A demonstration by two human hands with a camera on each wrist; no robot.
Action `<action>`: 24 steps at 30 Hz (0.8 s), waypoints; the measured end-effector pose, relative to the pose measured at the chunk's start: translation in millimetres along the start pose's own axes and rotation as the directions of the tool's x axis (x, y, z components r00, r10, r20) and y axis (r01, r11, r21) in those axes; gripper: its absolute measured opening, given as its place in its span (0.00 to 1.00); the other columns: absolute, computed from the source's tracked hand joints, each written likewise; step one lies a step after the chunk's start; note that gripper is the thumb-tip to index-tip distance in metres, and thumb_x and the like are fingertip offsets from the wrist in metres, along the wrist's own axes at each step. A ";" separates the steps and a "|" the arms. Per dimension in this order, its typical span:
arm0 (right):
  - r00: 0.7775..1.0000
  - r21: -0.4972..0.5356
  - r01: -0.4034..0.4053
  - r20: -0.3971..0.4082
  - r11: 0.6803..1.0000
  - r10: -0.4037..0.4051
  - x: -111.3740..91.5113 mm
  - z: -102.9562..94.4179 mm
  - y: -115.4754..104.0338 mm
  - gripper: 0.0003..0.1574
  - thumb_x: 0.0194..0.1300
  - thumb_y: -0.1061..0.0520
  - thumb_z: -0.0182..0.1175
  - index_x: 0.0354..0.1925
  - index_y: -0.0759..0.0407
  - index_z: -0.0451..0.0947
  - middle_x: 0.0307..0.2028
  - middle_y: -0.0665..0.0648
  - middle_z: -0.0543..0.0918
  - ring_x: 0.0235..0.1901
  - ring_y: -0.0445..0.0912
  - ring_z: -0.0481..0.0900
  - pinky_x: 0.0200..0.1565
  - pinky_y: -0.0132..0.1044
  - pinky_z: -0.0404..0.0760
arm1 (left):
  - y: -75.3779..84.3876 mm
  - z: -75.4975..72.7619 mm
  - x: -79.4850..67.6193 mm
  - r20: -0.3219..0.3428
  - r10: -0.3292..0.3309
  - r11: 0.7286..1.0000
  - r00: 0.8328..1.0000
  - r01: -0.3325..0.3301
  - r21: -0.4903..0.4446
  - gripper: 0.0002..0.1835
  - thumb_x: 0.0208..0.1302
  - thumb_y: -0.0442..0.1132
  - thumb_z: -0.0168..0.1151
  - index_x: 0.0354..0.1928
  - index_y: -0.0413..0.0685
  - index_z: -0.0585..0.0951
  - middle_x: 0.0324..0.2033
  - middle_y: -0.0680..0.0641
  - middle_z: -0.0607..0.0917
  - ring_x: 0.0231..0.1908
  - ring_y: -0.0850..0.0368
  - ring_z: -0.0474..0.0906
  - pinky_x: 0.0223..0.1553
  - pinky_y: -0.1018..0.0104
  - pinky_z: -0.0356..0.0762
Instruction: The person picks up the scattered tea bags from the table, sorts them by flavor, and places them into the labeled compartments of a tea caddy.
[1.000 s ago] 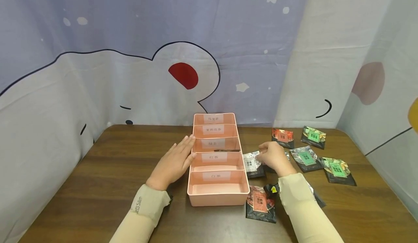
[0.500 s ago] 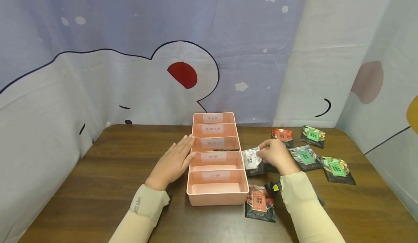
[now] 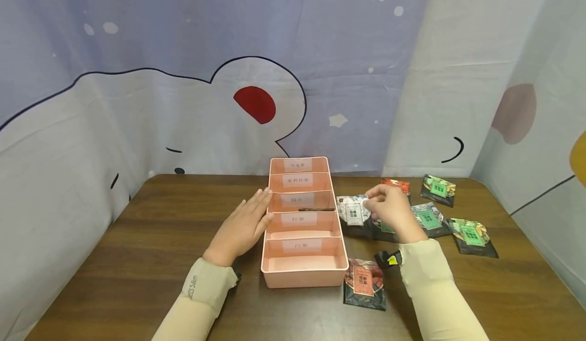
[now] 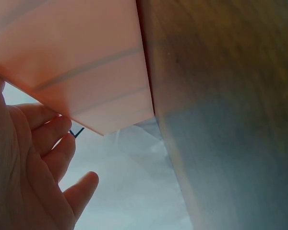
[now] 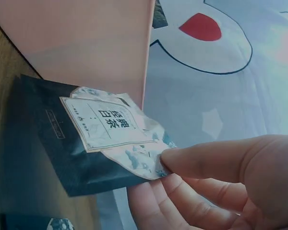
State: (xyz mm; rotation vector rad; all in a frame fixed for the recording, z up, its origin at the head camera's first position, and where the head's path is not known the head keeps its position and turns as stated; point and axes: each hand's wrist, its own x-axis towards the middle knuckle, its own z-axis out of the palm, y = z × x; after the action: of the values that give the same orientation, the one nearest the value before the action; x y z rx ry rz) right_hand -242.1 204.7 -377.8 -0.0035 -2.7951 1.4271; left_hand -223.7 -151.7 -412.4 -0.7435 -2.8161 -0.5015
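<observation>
My right hand [image 3: 392, 212] pinches the upper edge of a black-and-white tea packet [image 3: 354, 214] between thumb and fingers. The packet [image 5: 110, 129] is lifted and tilted beside the right wall of a pink divided box [image 3: 304, 280]. Labels mark the box's compartments, and a dark packet's edge [image 3: 316, 209] shows in the middle one. Against the left side of the box rests my left hand [image 3: 241, 230], fingers extended. From the left wrist view, its fingertips touch the rim of the box [image 4: 101, 57].
Right of the box lie several tea packets: a red one [image 3: 364, 282] near the front, green-labelled ones [image 3: 438, 190] [image 3: 473, 236] farther right. Another red packet [image 3: 398, 184] is partly covered by my right hand. A patterned curtain [image 3: 348, 76] hangs behind the wooden table [image 3: 183, 219].
My right hand has raised the white-labelled packet from the table and moved slightly away from me, uncovering a green-labelled packet beneath. The left hand stays at the box.
</observation>
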 end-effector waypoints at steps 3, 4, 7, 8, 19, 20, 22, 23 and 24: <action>1.000 -0.009 -0.002 -0.013 1.000 0.001 -0.9 -3.3 -2.4 0.13 0.69 0.61 0.62 0.49 0.68 0.79 0.40 0.66 0.87 0.31 0.58 0.86 0.32 0.41 0.84 | -0.4 0.2 -0.1 0.005 -0.003 1.000 1.000 0.003 0.003 0.33 0.81 0.53 0.44 0.78 0.42 0.60 0.77 0.45 0.60 0.77 0.49 0.52 0.76 0.45 0.52; 1.000 -0.008 -0.002 -0.017 1.000 0.002 -1.4 -4.4 -3.1 0.13 0.70 0.60 0.62 0.49 0.68 0.79 0.41 0.66 0.87 0.32 0.58 0.86 0.33 0.40 0.83 | -0.5 0.3 -0.1 0.007 -0.004 1.000 1.000 0.004 0.004 0.33 0.81 0.54 0.44 0.78 0.42 0.59 0.77 0.45 0.60 0.78 0.49 0.51 0.76 0.45 0.52; 0.999 -0.011 0.011 -0.037 1.000 -0.012 -3.8 -8.6 -5.6 0.13 0.70 0.60 0.62 0.49 0.67 0.79 0.42 0.66 0.88 0.35 0.59 0.87 0.34 0.41 0.84 | -0.8 0.6 -0.2 0.013 -0.007 1.000 1.000 0.007 0.008 0.33 0.81 0.54 0.43 0.78 0.42 0.59 0.78 0.46 0.59 0.78 0.50 0.51 0.76 0.45 0.52; 0.999 -0.007 0.019 -0.045 1.000 -0.019 -4.8 -10.2 -6.9 0.13 0.70 0.60 0.62 0.49 0.67 0.79 0.42 0.66 0.88 0.35 0.59 0.87 0.36 0.42 0.85 | -0.8 0.6 -0.2 0.013 -0.007 1.000 1.000 0.007 0.008 0.33 0.81 0.54 0.44 0.78 0.42 0.59 0.78 0.46 0.59 0.78 0.50 0.51 0.76 0.45 0.52; 0.992 0.052 0.071 -0.111 0.996 -0.065 -17.3 -23.3 -23.4 0.13 0.70 0.60 0.63 0.48 0.68 0.80 0.41 0.64 0.88 0.34 0.52 0.88 0.39 0.39 0.88 | -0.4 -0.4 -0.7 0.008 -0.005 1.000 1.000 0.005 0.006 0.33 0.81 0.53 0.44 0.78 0.42 0.59 0.78 0.46 0.59 0.78 0.50 0.51 0.76 0.45 0.52; 0.991 0.058 0.074 -0.113 0.996 -0.067 -18.3 -24.5 -24.3 0.13 0.69 0.60 0.63 0.48 0.68 0.80 0.41 0.63 0.88 0.33 0.51 0.88 0.39 0.38 0.88 | -0.4 -0.3 -0.7 0.008 -0.005 1.000 1.000 0.005 0.006 0.33 0.81 0.53 0.44 0.78 0.42 0.59 0.78 0.46 0.59 0.78 0.50 0.51 0.76 0.45 0.52; 0.989 0.069 0.085 -0.125 0.994 -0.076 -20.8 -26.8 -26.4 0.14 0.69 0.60 0.63 0.48 0.68 0.80 0.40 0.63 0.88 0.31 0.49 0.88 0.38 0.38 0.88 | -0.4 -0.1 -1.0 0.006 -0.004 1.000 1.000 0.004 0.006 0.33 0.81 0.53 0.44 0.78 0.42 0.59 0.78 0.46 0.59 0.78 0.50 0.51 0.76 0.45 0.52; 0.988 0.072 0.095 -0.133 0.993 -0.085 -22.3 -27.9 -27.7 0.13 0.68 0.60 0.63 0.48 0.68 0.80 0.39 0.63 0.88 0.30 0.48 0.88 0.37 0.37 0.88 | -0.4 0.0 -1.0 0.004 -0.003 1.000 1.000 0.003 0.006 0.33 0.81 0.53 0.44 0.78 0.42 0.59 0.78 0.46 0.59 0.77 0.50 0.51 0.76 0.45 0.52; 0.985 0.076 0.107 -0.140 0.991 -0.096 -23.9 -28.8 -29.3 0.13 0.68 0.60 0.64 0.47 0.68 0.79 0.39 0.63 0.88 0.30 0.46 0.88 0.37 0.37 0.88 | -0.5 0.3 -0.9 0.002 -0.001 1.000 1.000 0.001 0.005 0.33 0.81 0.53 0.44 0.78 0.42 0.59 0.77 0.46 0.59 0.77 0.50 0.52 0.75 0.45 0.52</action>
State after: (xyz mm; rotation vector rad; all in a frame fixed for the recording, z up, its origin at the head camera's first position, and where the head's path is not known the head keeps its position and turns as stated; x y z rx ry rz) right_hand -218.0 210.8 -337.2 0.0400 -2.5868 1.4592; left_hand -223.1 -152.4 -413.0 -0.7414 -2.8189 -0.4936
